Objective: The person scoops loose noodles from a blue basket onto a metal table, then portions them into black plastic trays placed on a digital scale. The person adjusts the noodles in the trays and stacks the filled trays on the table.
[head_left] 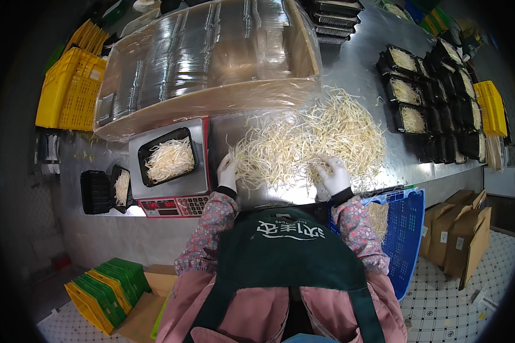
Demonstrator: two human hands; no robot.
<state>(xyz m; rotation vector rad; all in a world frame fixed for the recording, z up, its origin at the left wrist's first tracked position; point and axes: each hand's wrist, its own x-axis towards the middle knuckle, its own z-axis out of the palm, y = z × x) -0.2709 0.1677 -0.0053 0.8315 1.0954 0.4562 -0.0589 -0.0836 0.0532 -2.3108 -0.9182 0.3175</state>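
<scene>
Left to right: a stack of black trays (95,191) beside a scale (169,171), whose tray (169,155) is part-filled with sprouts. The gloved left hand (229,173) lies curled in the near edge of the sprout pile (315,140) on the steel table (360,80); the right hand (335,176) rests spread on it. Many filled trays (409,91) stand at far right. Judged progress: well under way, with much of the pile unpacked.
</scene>
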